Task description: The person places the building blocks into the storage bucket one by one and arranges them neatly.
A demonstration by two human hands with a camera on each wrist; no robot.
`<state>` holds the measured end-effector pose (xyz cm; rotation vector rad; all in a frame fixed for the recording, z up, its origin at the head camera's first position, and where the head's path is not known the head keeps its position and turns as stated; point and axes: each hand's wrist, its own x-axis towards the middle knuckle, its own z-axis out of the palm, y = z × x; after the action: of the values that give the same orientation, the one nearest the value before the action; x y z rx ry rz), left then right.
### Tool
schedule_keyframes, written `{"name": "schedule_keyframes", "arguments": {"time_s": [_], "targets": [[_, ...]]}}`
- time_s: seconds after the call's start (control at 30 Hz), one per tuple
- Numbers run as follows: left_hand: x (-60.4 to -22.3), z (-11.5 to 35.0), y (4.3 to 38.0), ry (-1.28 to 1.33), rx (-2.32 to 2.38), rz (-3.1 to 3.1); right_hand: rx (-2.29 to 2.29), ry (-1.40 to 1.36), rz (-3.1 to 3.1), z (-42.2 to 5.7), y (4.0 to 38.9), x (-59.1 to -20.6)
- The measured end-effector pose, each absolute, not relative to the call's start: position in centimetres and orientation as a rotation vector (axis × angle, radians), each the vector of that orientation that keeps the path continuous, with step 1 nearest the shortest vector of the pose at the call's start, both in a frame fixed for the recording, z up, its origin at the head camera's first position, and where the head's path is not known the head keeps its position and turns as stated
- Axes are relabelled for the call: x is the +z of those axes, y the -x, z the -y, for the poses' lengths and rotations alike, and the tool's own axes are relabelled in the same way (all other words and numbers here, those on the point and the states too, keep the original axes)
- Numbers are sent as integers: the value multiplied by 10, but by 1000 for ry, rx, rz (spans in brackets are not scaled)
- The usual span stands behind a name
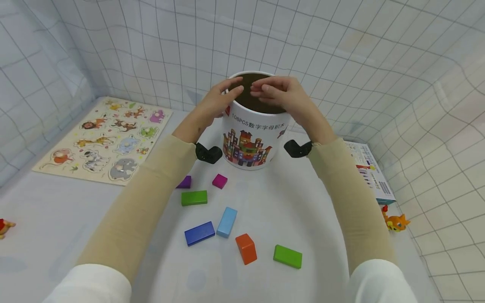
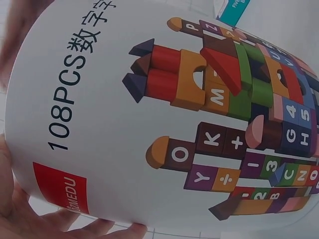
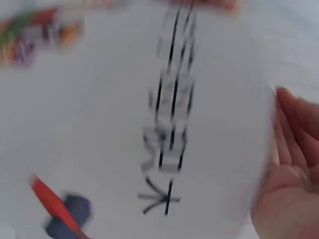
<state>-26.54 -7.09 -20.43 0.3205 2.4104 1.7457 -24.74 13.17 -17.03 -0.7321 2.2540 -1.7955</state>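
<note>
A white bucket (image 1: 254, 126) printed with a block-castle picture stands upright, its mouth uncovered and its inside brown. At its left rim, my left hand (image 1: 213, 103) holds on, thumb and index finger over the mouth and other fingers outside. The left wrist view shows those fingertips (image 2: 135, 230) against the wall by the red label (image 2: 61, 188). My right hand (image 1: 284, 91) reaches over the right rim, fingers fairly straight and close together above the mouth. In the right wrist view its palm (image 3: 289, 191) appears beyond the bucket's edge, and the bucket's print is blurred.
In front lie green (image 1: 194, 198), dark blue (image 1: 199, 233), light blue (image 1: 227, 221), orange (image 1: 246, 248), magenta (image 1: 219, 181) and purple (image 1: 184, 182) blocks. An animal puzzle board (image 1: 110, 139) lies left. A printed box (image 1: 369, 170) and orange toy figure (image 1: 396, 222) are at right. Gridded cloth (image 1: 159, 50) hangs behind.
</note>
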Motion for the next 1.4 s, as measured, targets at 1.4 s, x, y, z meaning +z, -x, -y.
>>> {"name": "schedule_keyframes", "arguments": {"time_s": [1.4], "targets": [[-197,73,266,-310,1753,-2444,-1908,881,-2113,-151,207,-177]]}}
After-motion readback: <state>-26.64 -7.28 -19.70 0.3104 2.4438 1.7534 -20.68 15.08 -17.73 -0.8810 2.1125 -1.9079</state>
